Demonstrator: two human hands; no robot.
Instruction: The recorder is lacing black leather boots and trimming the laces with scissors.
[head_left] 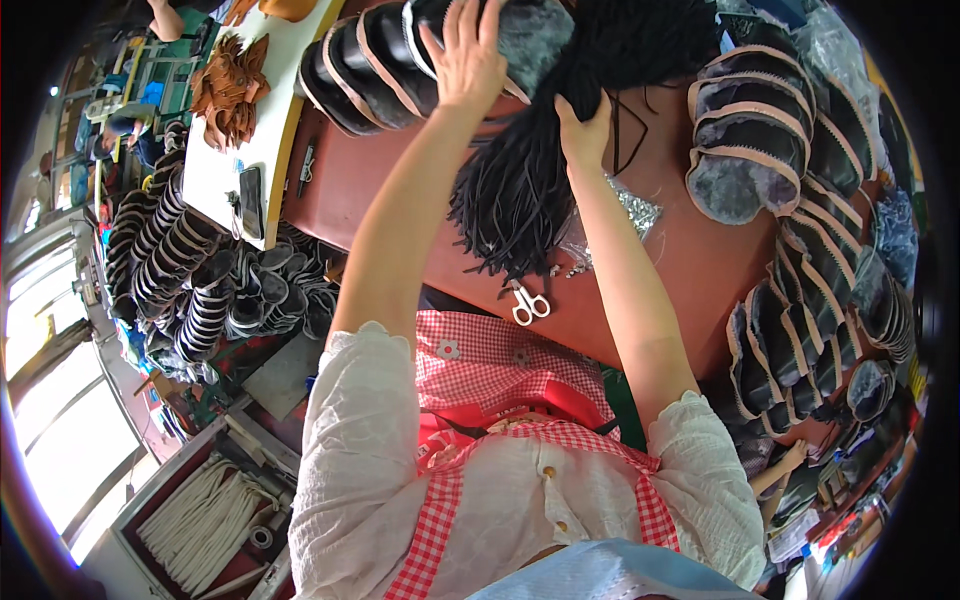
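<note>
Beneath the left hand (465,68), its fingers spread open, lies a row of black fur-lined pieces (375,60). Beside it, the right hand (586,135) sets its thumb against one bundle of black laces (510,190); its fingers are partly hidden, so whether it is closed cannot be told. Bodyward of that grip are one clear bag of metal bits (640,213), one pair of white-handled scissors (530,305), then one red apron (500,370) with lettering too small to read. Rightward, one fur-lined stack (750,130) shows at least three pale bands.
</note>
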